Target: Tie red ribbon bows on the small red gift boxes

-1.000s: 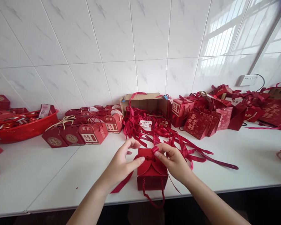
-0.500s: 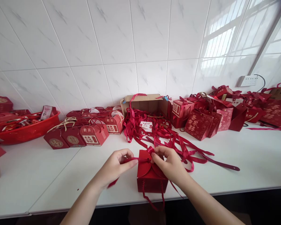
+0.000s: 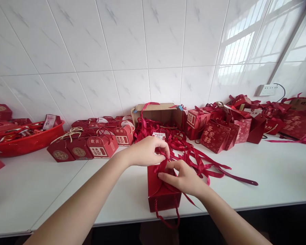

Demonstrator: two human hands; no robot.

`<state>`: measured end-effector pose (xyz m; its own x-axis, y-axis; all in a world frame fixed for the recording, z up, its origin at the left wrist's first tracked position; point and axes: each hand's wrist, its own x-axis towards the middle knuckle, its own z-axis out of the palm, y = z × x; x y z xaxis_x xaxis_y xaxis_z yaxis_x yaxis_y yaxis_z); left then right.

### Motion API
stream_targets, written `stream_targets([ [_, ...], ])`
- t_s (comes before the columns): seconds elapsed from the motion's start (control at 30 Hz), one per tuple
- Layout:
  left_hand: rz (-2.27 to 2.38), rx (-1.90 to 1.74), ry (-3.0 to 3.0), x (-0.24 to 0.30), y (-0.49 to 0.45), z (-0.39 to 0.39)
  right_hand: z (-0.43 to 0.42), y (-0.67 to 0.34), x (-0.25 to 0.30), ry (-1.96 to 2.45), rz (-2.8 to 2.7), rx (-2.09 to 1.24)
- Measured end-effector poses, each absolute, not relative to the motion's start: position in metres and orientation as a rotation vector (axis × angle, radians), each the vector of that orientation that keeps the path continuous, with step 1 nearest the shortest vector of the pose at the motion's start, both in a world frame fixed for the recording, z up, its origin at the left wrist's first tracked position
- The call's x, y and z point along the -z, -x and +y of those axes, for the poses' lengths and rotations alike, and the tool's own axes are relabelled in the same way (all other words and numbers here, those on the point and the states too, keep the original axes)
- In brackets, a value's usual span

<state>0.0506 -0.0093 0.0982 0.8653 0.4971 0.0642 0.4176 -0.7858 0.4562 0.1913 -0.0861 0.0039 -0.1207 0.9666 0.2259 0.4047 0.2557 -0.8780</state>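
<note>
A small red gift box point(image 3: 164, 200) with twisted cord handles stands near the table's front edge, its curved flaps folded over the top. A red ribbon point(image 3: 163, 166) runs up from the top of the box in a loop. My left hand point(image 3: 153, 151) is above the box's far side, its fingers pinched on the ribbon. My right hand point(image 3: 180, 175) is low over the right of the lid, thumb and fingers closed on the ribbon by the flaps. A loose ribbon end point(image 3: 191, 200) hangs past the box's right side.
Behind the box, red ribbons point(image 3: 201, 160) spill from an open cardboard box point(image 3: 156, 107). Finished-looking red boxes point(image 3: 103, 146) line up at left, near a red plastic basin point(image 3: 28, 146). Red gift bags point(image 3: 215, 136) crowd the right. A socket strip point(image 3: 267, 90) is on the wall.
My left hand has moved right and up from beside the box to above its top, carrying the ribbon across. My right hand has shifted slightly left and down, staying at the ribbon.
</note>
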Motion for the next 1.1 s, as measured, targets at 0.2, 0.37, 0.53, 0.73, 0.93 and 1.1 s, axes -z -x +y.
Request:
stream_targets([
  [0.2,1.001,-0.925,-2.333,-0.057,-0.036,-0.007,-0.080,-0.192,0.006,1.174,-1.554,-0.910],
  [0.37,0.916,-0.673,-2.135,-0.033,-0.016,-0.025,-0.081,-0.198,0.008,1.108,-1.569,-0.930],
  [0.53,0.924,-0.859,-2.082,-0.011,-0.022,-0.031,-0.083,-0.193,0.009,1.119,-1.502,-0.921],
  [0.73,0.867,-0.913,-1.935,-0.004,-0.023,-0.041,-0.083,-0.184,0.013,1.138,-1.276,-0.938],
  [0.93,0.862,-0.982,-1.936,0.002,-0.025,-0.044,-0.083,-0.183,0.015,1.156,-1.355,-0.834],
  [1.1,0.846,-1.047,-1.894,0.008,-0.026,-0.039,-0.089,-0.183,0.017,1.158,-1.477,-0.637],
])
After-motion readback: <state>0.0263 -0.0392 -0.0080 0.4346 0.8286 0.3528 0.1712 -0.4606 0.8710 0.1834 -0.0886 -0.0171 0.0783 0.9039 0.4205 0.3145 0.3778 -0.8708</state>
